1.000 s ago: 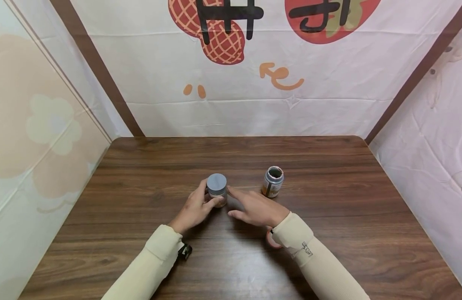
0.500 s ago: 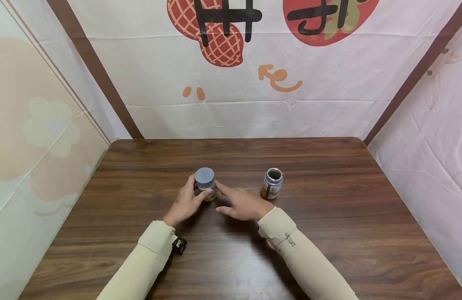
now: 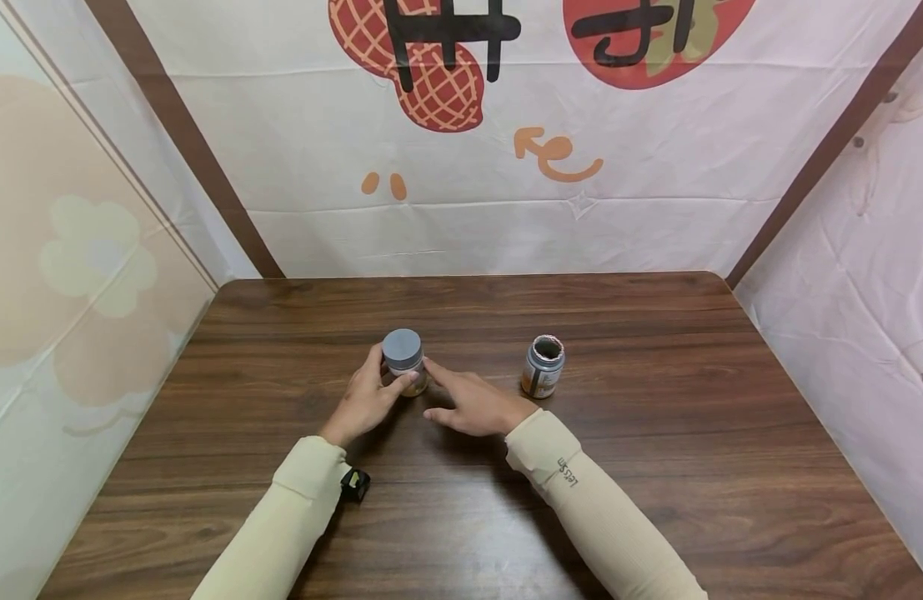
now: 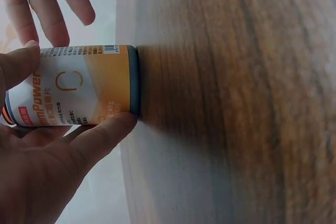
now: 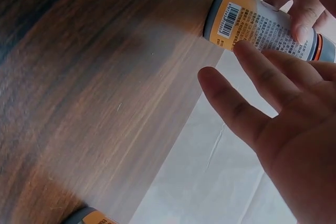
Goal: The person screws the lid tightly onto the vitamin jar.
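My left hand (image 3: 362,402) grips a small capped pill bottle (image 3: 403,350) with its thumb and fingers curled round the sides. The bottle stands upright on the table, with a grey lid and a white and orange printed label (image 4: 73,85). My right hand (image 3: 474,405) lies at the bottle's right side, its fingers extended and fingertips at or touching the label; the right wrist view shows those fingers (image 5: 236,106) mostly straight. Further right stands a similar bottle (image 3: 543,371) without a lid, its dark mouth facing up.
A brown wood-grain table (image 3: 656,433) bears both bottles. Behind it hangs a white printed cloth (image 3: 656,192), with more cloth at the left and right sides. A black device (image 3: 354,484) is on the left wrist.
Both hands and the capped bottle have shifted left and slightly away from me. A reddish round thing by the right sleeve has gone out of sight. The lidless bottle stays put.
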The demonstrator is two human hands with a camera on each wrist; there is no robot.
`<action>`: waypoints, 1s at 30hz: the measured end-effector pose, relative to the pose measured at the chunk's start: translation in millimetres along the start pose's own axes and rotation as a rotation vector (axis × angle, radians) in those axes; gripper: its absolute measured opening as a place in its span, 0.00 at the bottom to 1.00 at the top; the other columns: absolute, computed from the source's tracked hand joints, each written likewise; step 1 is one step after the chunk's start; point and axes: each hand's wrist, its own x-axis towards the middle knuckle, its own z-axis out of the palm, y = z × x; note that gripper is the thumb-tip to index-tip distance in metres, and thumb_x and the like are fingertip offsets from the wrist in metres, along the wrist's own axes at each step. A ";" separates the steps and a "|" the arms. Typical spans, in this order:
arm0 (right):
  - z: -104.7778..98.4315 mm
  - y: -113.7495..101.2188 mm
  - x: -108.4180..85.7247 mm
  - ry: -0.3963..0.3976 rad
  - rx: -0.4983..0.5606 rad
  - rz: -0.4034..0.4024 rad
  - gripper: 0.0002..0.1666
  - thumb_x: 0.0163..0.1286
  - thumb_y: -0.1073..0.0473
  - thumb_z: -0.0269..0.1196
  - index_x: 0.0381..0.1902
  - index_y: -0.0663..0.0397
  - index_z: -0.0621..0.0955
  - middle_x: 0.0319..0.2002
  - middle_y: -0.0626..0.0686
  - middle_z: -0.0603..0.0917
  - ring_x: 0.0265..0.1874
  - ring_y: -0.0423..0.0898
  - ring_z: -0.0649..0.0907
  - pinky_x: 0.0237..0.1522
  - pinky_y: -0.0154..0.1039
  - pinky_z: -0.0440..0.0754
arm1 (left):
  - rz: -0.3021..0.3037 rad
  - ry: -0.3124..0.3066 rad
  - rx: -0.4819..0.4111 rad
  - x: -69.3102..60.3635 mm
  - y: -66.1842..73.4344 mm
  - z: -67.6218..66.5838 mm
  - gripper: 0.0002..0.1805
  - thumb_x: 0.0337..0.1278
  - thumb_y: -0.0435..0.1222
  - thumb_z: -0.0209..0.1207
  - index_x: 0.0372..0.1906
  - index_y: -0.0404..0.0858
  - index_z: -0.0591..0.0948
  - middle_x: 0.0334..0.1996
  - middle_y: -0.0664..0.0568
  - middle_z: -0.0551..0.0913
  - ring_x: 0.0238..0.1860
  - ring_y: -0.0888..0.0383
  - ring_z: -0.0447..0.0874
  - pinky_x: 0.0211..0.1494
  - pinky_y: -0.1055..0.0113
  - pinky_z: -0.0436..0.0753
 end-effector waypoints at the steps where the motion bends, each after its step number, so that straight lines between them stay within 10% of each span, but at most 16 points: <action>1: 0.0 0.3 -0.3 0.001 -0.001 0.003 0.49 0.74 0.49 0.62 0.80 0.58 0.49 0.69 0.63 0.70 0.69 0.54 0.70 0.69 0.46 0.64 | -0.006 -0.004 -0.002 0.1 0.3 0.3 0.39 0.70 0.37 0.60 0.75 0.30 0.52 0.71 0.31 0.62 0.71 0.36 0.62 0.68 0.45 0.67; 11: -2.8 4.1 -14.7 -0.006 -0.034 0.017 0.47 0.75 0.48 0.61 0.79 0.62 0.52 0.75 0.60 0.60 0.71 0.53 0.66 0.71 0.45 0.62 | -0.131 0.026 0.039 -20.1 -2.6 3.9 0.40 0.62 0.44 0.68 0.66 0.26 0.61 0.63 0.30 0.68 0.65 0.38 0.71 0.65 0.45 0.71; 18: -10.9 4.3 -34.1 -0.035 -0.081 0.021 0.45 0.75 0.47 0.61 0.77 0.64 0.56 0.75 0.59 0.62 0.72 0.52 0.65 0.71 0.45 0.61 | -0.010 -0.049 0.138 -38.3 3.3 7.0 0.19 0.61 0.40 0.68 0.51 0.32 0.80 0.50 0.43 0.82 0.50 0.46 0.82 0.53 0.51 0.79; 30: -19.4 3.4 -70.5 -0.003 -0.232 0.013 0.47 0.71 0.43 0.64 0.76 0.63 0.61 0.72 0.58 0.68 0.68 0.52 0.72 0.65 0.51 0.70 | 0.152 -0.248 0.218 -28.9 42.5 25.6 0.30 0.64 0.40 0.66 0.66 0.31 0.72 0.64 0.41 0.75 0.66 0.42 0.71 0.64 0.44 0.71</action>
